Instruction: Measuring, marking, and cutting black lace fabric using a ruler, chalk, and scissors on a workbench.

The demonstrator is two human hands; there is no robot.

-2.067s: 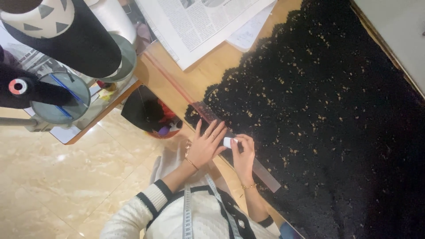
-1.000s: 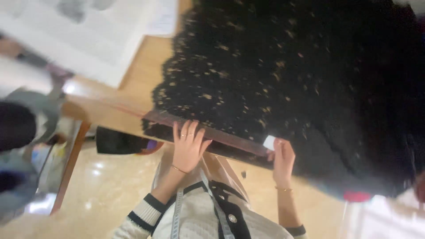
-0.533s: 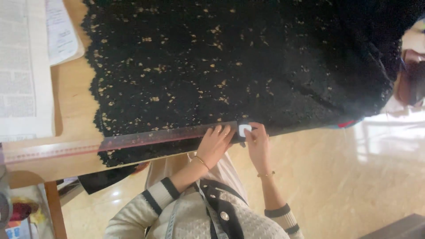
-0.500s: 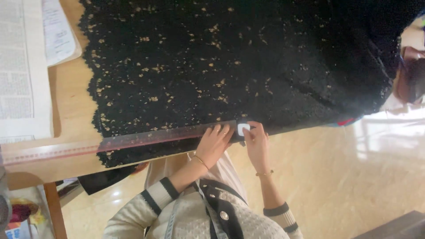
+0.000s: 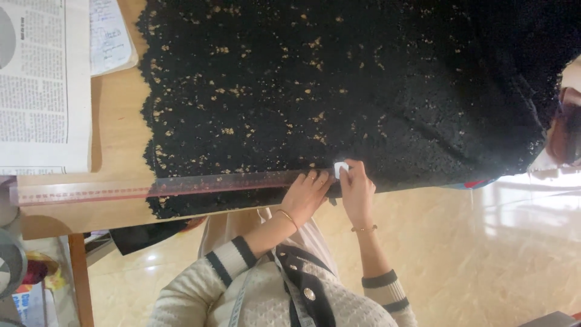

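Black lace fabric (image 5: 339, 91) flecked with gold lies spread over a wooden table (image 5: 115, 139). A long clear ruler (image 5: 181, 184) with red markings runs along the fabric's near edge. My left hand (image 5: 305, 195) presses flat on the ruler's right end. Right beside it, my right hand (image 5: 358, 191) pinches a small white piece of chalk (image 5: 341, 169), whose tip touches the fabric just past the ruler's end.
A newspaper (image 5: 33, 85) and a written sheet of paper (image 5: 112, 36) lie at the table's left end. A table leg (image 5: 80, 278) stands over a shiny beige tiled floor (image 5: 484, 254). Colourful clutter (image 5: 30, 284) sits at the lower left.
The camera has swung round, so the table now lies across the picture. My right hand with the chalk has come in close beside my left hand on the ruler.
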